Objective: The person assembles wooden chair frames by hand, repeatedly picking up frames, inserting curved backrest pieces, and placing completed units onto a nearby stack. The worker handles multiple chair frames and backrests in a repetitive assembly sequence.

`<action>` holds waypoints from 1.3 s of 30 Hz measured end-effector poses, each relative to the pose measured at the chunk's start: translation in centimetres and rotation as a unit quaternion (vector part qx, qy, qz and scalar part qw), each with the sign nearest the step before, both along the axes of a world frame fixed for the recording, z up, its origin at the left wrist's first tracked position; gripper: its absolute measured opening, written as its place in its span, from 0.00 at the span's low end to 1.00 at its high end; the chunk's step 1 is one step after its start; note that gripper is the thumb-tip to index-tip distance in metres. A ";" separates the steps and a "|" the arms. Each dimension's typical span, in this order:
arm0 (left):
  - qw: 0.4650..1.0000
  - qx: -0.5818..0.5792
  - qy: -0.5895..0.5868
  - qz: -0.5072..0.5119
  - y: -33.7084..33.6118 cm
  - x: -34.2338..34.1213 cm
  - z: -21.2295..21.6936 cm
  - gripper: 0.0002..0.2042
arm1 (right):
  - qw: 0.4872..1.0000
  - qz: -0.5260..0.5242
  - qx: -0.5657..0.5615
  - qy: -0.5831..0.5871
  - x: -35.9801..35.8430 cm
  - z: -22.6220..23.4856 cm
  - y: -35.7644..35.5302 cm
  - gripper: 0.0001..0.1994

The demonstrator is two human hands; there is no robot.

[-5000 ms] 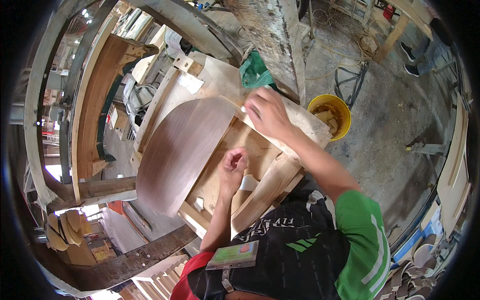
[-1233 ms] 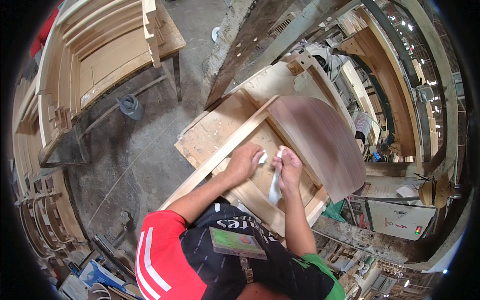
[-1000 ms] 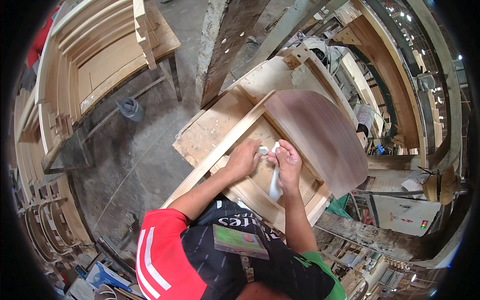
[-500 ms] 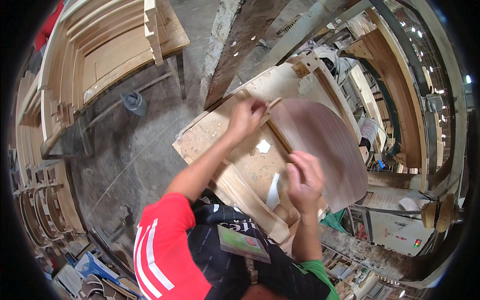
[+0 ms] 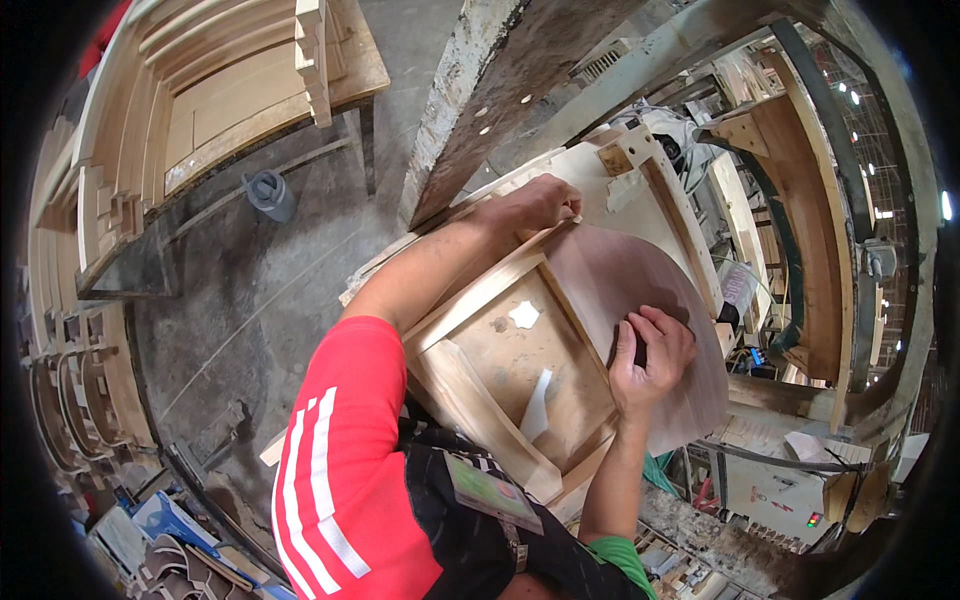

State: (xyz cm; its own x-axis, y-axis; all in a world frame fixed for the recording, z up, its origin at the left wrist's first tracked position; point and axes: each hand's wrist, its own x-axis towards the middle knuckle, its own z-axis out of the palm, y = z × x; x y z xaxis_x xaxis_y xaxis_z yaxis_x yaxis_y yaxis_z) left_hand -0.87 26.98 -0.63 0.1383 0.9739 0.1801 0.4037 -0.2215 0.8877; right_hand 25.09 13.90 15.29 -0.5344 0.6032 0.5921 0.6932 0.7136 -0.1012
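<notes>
A pale wooden rail (image 5: 480, 297) slants along the left side of a wooden frame, under my left forearm. At its far end my left hand (image 5: 543, 204) is closed, with the fingertips gripping the rail's end. My right hand (image 5: 652, 362) lies over a dark, round-edged wooden panel (image 5: 610, 262), fingers bent and apart from the thumb, holding nothing. The panel covers the right part of the frame. A curved wooden piece (image 5: 485, 415) forms the side of the frame nearest me. Inside the frame, the worn bench board (image 5: 510, 365) shows.
A concrete-like post (image 5: 470, 110) rises just beyond the bench. Back left, a table (image 5: 365, 75) bears stacked curved wooden parts (image 5: 215, 50); a grey bucket (image 5: 269, 195) stands beside it. A pale stick end (image 5: 271, 450) sticks out left of my sleeve. A metal control box (image 5: 770, 490) is at right.
My left hand has moved right and away from me; the pale rail now shows along the frame's left side. My right hand has shifted right, further over the dark panel.
</notes>
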 end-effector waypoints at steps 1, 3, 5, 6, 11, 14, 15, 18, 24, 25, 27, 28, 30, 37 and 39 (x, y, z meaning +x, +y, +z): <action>1.000 -0.001 0.003 -0.005 0.0 -0.1 0.1 0.07 | 1.000 0.004 0.001 0.002 0.0 -0.1 0.1 0.08; 1.000 -0.003 0.010 -0.017 -0.1 0.1 0.3 0.07 | 1.000 0.010 0.003 0.007 0.1 -0.3 0.1 0.08; 0.999 0.012 0.026 -0.020 0.0 -0.1 0.0 0.08 | 1.000 0.010 0.006 0.010 0.0 -0.3 0.1 0.08; 0.999 0.019 0.034 -0.022 0.0 -0.2 -0.2 0.08 | 1.000 0.010 0.007 0.012 -0.1 -0.2 0.1 0.08; 0.995 0.037 0.089 -0.015 -0.5 -0.1 -0.1 0.09 | 1.000 0.006 0.006 0.000 -0.1 -0.2 0.1 0.07; 0.996 0.009 0.088 -0.018 -1.5 -0.4 0.6 0.09 | 1.000 0.002 0.011 0.008 -0.1 -0.5 0.1 0.08; 0.996 -0.001 0.084 -0.024 -1.9 -0.4 0.9 0.09 | 1.000 -0.001 0.015 0.012 0.0 -0.6 0.1 0.08; 0.999 -0.028 0.043 -0.017 -2.8 -0.7 1.0 0.10 | 1.000 0.008 0.010 0.001 0.1 -0.5 0.2 0.07; 0.997 -0.011 0.073 0.002 -3.7 -1.0 0.2 0.13 | 1.000 0.014 0.015 -0.004 -0.4 -0.1 0.0 0.07; 0.997 -0.022 0.074 -0.005 -3.9 -1.0 0.4 0.13 | 1.000 0.009 0.015 -0.008 -0.3 -0.2 -0.1 0.06; 0.996 -0.043 0.076 -0.019 -4.4 -0.9 0.9 0.14 | 1.000 0.000 0.016 -0.016 0.0 -0.3 -0.2 0.06; 0.996 -0.047 0.079 -0.019 -4.6 -1.0 1.0 0.14 | 1.000 -0.002 0.017 -0.013 -0.1 -0.4 -0.2 0.06; 0.994 -0.056 0.086 -0.021 -5.1 -1.1 1.3 0.15 | 1.000 -0.007 0.020 -0.008 -0.3 -0.6 -0.2 0.06; 0.993 -0.030 0.105 -0.037 -5.9 -1.6 1.3 0.12 | 1.000 0.000 0.024 -0.016 -0.3 -0.3 -0.2 0.05; 0.992 -0.052 0.104 -0.040 -6.1 -1.6 1.4 0.12 | 1.000 0.010 0.018 -0.021 -0.4 0.0 -0.3 0.05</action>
